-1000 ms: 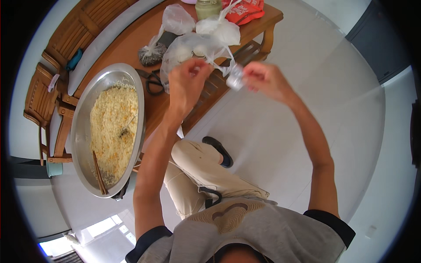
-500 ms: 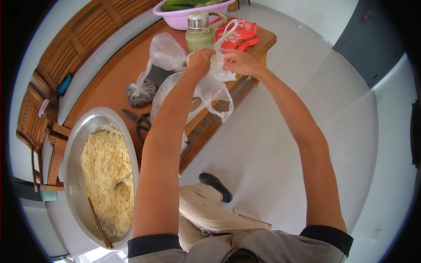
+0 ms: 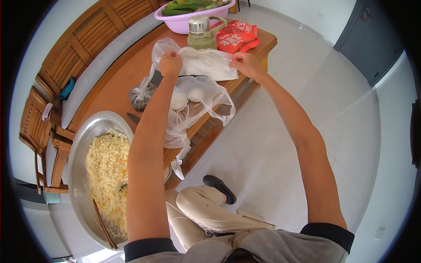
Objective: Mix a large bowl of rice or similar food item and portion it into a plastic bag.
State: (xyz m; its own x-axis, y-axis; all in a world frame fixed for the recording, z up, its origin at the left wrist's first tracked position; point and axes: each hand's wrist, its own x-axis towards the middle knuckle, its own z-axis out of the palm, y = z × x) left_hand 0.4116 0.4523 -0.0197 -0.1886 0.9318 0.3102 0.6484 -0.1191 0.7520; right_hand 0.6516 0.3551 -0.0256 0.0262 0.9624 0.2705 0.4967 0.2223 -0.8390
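Observation:
A white plastic bag (image 3: 206, 63) stretches flat between my hands over the table's far right part. My right hand (image 3: 246, 65) pinches its right edge. My left hand (image 3: 171, 65), slightly blurred, closes at its left edge. Just nearer lies a thin clear carrier bag (image 3: 215, 94) with round white balls (image 3: 196, 94) and loose white string. A knotted clear bag of dark grains (image 3: 141, 97) sits left of my left forearm, and another clear bag (image 3: 164, 45) bunches behind my left hand. My left forearm hides most of the scissors (image 3: 133, 117); one blade tip shows.
A large metal basin (image 3: 79, 175) of yellowish rice, with chopsticks (image 3: 103, 225), stands at the left. Beyond the white bag are a green flask (image 3: 201, 40), red packets (image 3: 239, 40) and a lilac tub (image 3: 175, 24) of green leaves. A wooden bench (image 3: 83, 44) runs along the left.
My hands have moved apart, the left one leftward, the right slightly rightward. The crumpled white bag is now spread between them. My left forearm now covers more of the scissors.

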